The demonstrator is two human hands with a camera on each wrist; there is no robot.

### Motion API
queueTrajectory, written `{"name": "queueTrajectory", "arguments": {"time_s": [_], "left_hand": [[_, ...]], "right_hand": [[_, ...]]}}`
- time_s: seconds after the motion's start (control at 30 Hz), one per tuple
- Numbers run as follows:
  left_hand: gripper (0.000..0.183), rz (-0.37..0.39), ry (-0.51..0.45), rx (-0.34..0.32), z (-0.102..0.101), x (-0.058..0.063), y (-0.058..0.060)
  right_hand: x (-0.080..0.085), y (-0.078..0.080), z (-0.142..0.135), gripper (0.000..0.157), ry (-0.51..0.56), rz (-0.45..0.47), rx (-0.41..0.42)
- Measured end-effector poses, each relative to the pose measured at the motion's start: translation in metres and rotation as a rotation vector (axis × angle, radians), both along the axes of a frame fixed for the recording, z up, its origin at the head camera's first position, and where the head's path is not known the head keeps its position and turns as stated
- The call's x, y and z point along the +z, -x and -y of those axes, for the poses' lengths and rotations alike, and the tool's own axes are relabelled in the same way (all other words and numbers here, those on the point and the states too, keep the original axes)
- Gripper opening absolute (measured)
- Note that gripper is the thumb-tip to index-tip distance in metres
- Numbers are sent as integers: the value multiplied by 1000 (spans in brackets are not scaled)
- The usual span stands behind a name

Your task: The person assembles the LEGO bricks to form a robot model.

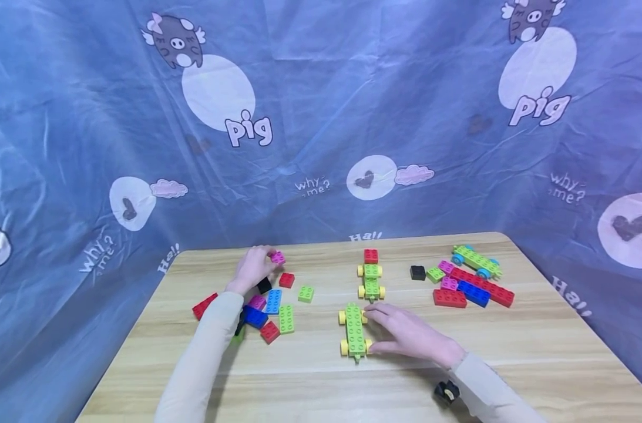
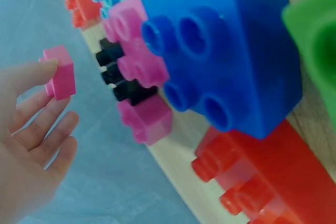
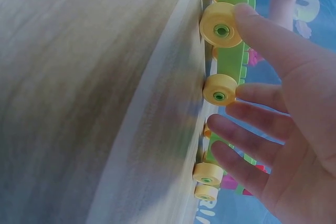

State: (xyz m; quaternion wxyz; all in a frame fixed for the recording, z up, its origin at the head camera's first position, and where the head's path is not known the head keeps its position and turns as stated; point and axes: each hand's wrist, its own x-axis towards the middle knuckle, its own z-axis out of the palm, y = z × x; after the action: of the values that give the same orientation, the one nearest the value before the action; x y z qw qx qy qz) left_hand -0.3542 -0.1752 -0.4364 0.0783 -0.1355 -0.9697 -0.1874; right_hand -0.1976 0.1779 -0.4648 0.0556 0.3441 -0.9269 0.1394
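Thumb and fingertips of my left hand (image 1: 253, 269) pinch a pink toy brick (image 2: 60, 72), lifted at the far left of the table. Below that hand lie a black brick (image 1: 265, 285) and a red brick (image 1: 286, 280). Beside a long lime-green wheeled base (image 1: 355, 329) with yellow wheels is my right hand (image 1: 410, 333). Its fingers are extended, and thumb and fingertips touch or nearly touch the wheels (image 3: 220, 88) on the near side. A shorter green wheeled piece (image 1: 372, 283) stands behind that base, with a red brick (image 1: 370, 256) at its far end.
At the left, a loose group includes a blue brick (image 1: 255, 317), a light-blue brick (image 1: 274, 301) and a green brick (image 1: 286, 319). The right side has several red, pink and blue bricks, a black brick (image 1: 418, 272) and a green base with blue wheels (image 1: 476, 262). A printed blue cloth (image 1: 310, 117) hangs behind.
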Motion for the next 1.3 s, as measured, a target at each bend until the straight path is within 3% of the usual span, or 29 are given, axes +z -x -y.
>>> {"name": "queueTrajectory", "arguments": {"time_s": [0.4,0.87,1.0,1.3], "left_hand": [[33,-67,-28,-140,-18,14,-28],[30,-147,-5,-326,-49,14,-72],[31,-127,1,-361,-58,13,-80],[33,15,-75,-403,-72,3,-91]], "right_hand": [[-1,1,-1,72,2,-14,4],[-2,1,-2,73,24,-40,15],[-2,1,-2,74,14,-18,10],[-1,2,-3,76,1,9,0]]}}
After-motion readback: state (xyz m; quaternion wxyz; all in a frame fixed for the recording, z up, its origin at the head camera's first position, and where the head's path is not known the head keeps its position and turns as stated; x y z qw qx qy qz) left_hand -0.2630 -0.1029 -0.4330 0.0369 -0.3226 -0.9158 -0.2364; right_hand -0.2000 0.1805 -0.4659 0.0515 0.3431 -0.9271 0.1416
